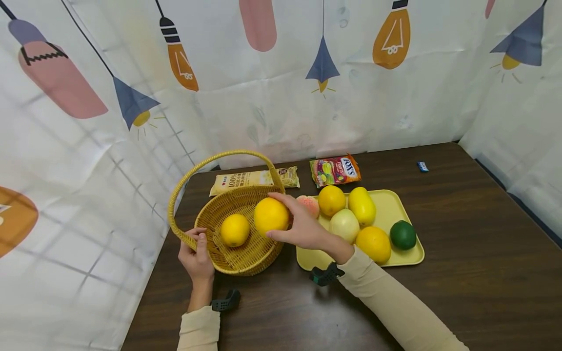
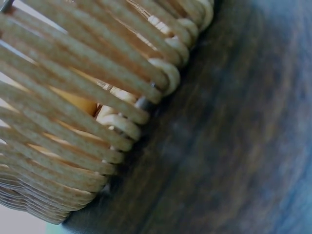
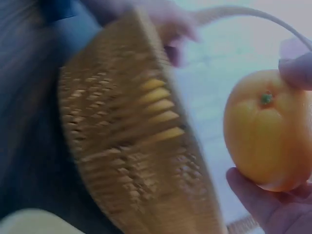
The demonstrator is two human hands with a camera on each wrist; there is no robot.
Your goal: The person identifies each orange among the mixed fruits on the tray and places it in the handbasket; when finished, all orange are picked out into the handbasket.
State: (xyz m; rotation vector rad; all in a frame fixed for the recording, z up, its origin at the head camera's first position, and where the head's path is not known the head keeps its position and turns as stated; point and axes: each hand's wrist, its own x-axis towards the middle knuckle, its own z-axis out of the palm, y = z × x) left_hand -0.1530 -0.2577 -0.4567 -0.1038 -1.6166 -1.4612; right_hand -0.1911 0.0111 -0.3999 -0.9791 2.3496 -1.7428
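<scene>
My right hand (image 1: 305, 226) pinches an orange (image 1: 270, 217) between thumb and fingers, over the right side of a round wicker basket (image 1: 232, 199). Seen from the right wrist, the orange (image 3: 265, 131) has a small green stem mark and sits beside the basket's rim. My left hand (image 1: 197, 258) grips the basket's left rim where the arched handle joins it. A yellow-orange round fruit (image 1: 234, 230) lies inside, and the basket tilts. Only the woven wall (image 2: 78, 63), close up, and dark table fill the left wrist view; the left hand is out of sight there.
Right of the basket, a yellow tray (image 1: 404, 214) bears several fruits, among them a dark green one (image 1: 403, 235), a pale round one (image 1: 344, 225) and a long yellow one (image 1: 362, 206). Behind lie two snack bags, including a FOX'S bag (image 1: 335, 170), and a small blue packet (image 1: 423, 166).
</scene>
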